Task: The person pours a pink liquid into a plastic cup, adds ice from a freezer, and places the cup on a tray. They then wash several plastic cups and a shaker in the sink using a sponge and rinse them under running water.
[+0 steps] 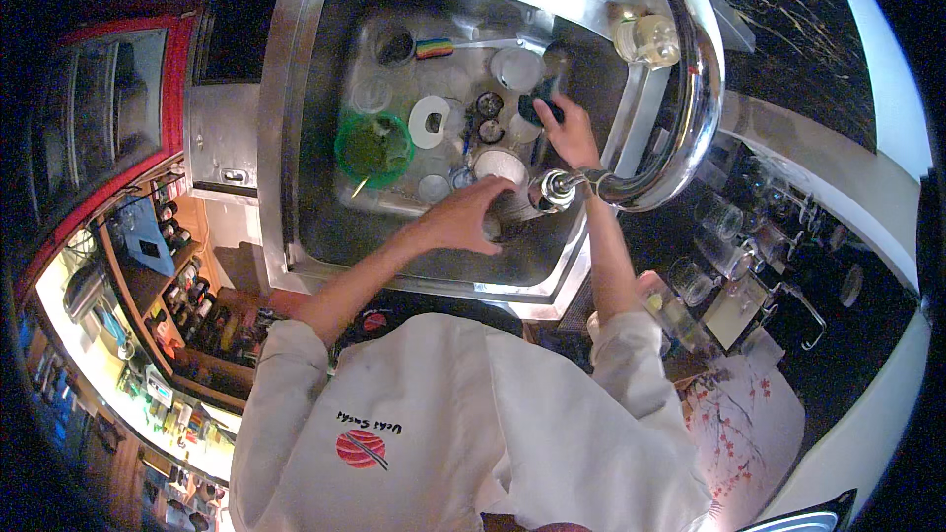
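My left hand (465, 218) is curved in a C around what looks like a clear drinking glass (506, 220), tilted just beside the faucet's spout head (553, 191); blur hides its outline. Farther right in the steel sink (325, 236), my right hand (573, 133) has its fingers on a dark object (538, 105), perhaps a sponge or cup. Around them lie a white bowl (499, 165), a pale round dish (517, 68), two small dark round pieces (489, 118) and a white ring-shaped piece (429, 123). A green strainer or bowl (374, 150) sits at the left.
The large curved faucet (698, 89) arches over the sink's right side. A rainbow-striped sponge (434, 49) and a dark cup (396, 49) lie at the far side. A bottle of pale liquid (647, 41) stands on the rim. Several glasses (691, 281) line the right counter.
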